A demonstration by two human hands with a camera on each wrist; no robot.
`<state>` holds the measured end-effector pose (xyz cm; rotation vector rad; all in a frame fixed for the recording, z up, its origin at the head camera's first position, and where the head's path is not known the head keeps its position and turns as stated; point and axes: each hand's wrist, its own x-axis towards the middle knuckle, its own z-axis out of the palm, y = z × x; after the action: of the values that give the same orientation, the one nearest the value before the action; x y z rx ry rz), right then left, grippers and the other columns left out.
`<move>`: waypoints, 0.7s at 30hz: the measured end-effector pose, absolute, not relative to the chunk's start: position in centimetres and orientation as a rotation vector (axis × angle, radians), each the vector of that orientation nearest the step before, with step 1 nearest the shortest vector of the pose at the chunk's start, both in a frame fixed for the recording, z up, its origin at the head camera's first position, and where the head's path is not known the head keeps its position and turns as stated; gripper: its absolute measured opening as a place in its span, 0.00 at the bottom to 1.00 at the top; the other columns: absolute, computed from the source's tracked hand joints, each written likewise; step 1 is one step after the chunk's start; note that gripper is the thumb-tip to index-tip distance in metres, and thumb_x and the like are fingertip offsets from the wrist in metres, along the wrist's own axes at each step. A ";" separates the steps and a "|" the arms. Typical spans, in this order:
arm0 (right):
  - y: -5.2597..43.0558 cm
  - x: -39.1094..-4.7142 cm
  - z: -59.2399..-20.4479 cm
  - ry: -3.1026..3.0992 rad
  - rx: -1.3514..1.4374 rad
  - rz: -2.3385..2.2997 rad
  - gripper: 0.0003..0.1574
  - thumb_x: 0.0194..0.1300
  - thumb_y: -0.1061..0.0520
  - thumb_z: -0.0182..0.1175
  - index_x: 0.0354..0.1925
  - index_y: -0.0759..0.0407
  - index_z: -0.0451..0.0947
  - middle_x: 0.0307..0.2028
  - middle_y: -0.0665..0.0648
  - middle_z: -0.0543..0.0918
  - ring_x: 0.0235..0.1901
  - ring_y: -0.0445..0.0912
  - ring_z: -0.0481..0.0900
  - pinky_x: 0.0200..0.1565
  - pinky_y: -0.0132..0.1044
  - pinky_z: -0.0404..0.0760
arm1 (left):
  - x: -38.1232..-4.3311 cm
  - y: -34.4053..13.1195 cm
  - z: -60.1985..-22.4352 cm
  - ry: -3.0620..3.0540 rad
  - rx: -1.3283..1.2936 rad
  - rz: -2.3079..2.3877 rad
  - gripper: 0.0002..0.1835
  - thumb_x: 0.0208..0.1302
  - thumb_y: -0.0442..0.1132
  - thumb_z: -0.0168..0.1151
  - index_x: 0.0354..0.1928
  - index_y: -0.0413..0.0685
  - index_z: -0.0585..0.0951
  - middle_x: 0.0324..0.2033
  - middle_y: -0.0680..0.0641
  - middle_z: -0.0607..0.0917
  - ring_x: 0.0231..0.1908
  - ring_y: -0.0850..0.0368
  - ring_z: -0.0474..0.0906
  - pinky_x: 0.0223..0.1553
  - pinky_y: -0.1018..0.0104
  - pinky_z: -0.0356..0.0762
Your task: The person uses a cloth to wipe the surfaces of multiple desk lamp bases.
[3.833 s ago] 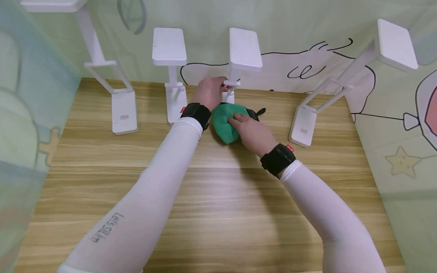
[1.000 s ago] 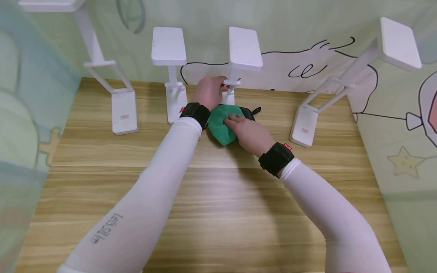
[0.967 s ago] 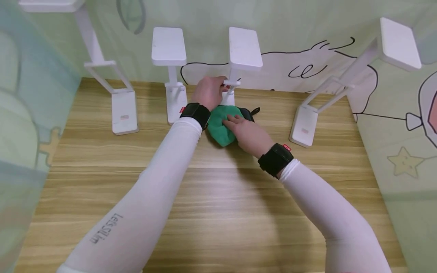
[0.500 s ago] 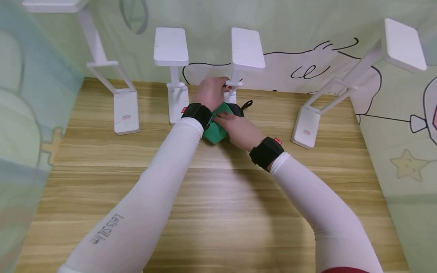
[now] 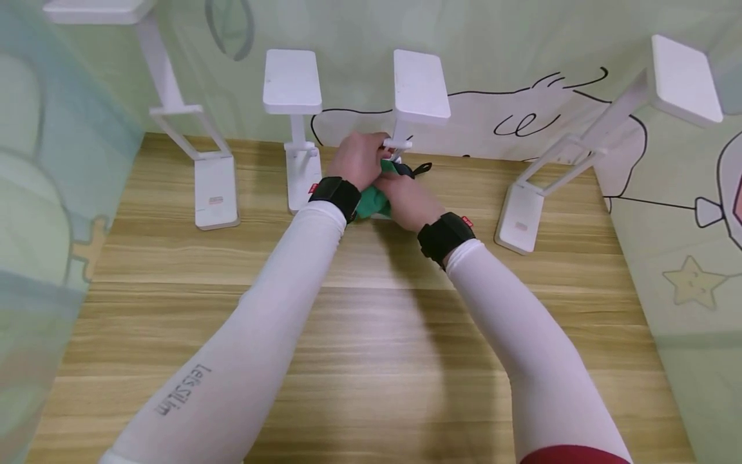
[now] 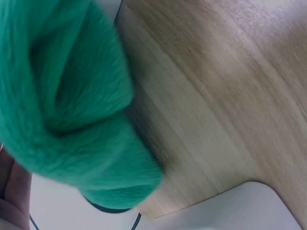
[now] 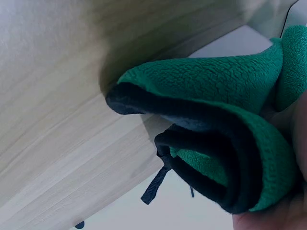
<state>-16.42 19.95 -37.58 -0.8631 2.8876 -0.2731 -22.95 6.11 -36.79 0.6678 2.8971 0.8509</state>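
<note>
- Left hand [image 5: 358,158]: fingers curled about the slender stem of the third lamp [image 5: 421,84], counted from the left; the fingertips are partly hidden by the stem.
- Right hand [image 5: 408,200]: fingers bent round a green cloth [image 5: 373,201], gripping it just beside the left hand; the fingertips are hidden in the head view.
- Green cloth: bunched between the two hands at the foot of the third lamp. The right wrist view shows it folded in layers, with a black border [image 7: 187,108]. A black loop [image 5: 423,169] projects beyond the right hand.
- Third lamp: upright, its flat white head above and beyond the hands; a pale strip of its base shows at the cloth's near edge.
- Second lamp [image 5: 292,80]: white, upright, near the left hand on its left side.
- Leftmost lamp [image 5: 216,193] and rightmost lamp [image 5: 520,216]: well apart at either side, each with an open frame above its base; the arm of the latter leans outward.
- Forearms: white sleeves [image 5: 278,290], the left one lettered, and black wristbands [image 5: 445,235] with small red tags.
- Tabletop [image 5: 371,335]: wood-grained, bearing all four lamps.
- Walls [image 5: 580,38]: pale, with line drawings and a yellow star [image 5: 694,281] at right.
</note>
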 end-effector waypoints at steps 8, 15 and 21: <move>20.7 -16.6 -37.2 2.859 -0.737 -0.254 0.29 0.70 0.70 0.52 0.67 0.58 0.69 0.62 0.58 0.75 0.54 0.53 0.75 0.62 0.50 0.71 | -23.0 6.1 -36.7 2.873 0.647 0.866 0.10 0.75 0.44 0.54 0.50 0.52 0.82 0.42 0.53 0.86 0.39 0.60 0.79 0.47 0.63 0.79; 21.7 -16.1 -36.8 2.838 -0.661 -0.257 0.31 0.71 0.66 0.54 0.70 0.60 0.65 0.66 0.63 0.70 0.60 0.58 0.71 0.62 0.54 0.70 | -23.3 5.9 -36.7 2.870 0.673 0.870 0.11 0.76 0.43 0.53 0.52 0.50 0.82 0.43 0.51 0.86 0.39 0.59 0.79 0.46 0.62 0.78; 22.3 -15.0 -36.8 2.838 -0.602 -0.200 0.31 0.72 0.67 0.50 0.71 0.58 0.64 0.70 0.63 0.66 0.64 0.59 0.67 0.62 0.55 0.71 | -23.3 5.5 -36.7 2.887 0.673 0.856 0.11 0.76 0.43 0.53 0.52 0.51 0.82 0.43 0.52 0.86 0.39 0.59 0.79 0.45 0.63 0.78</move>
<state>-14.95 22.30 -36.79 -0.6021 2.8378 -0.1998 -23.34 5.54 -36.67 0.6734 2.8867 0.8560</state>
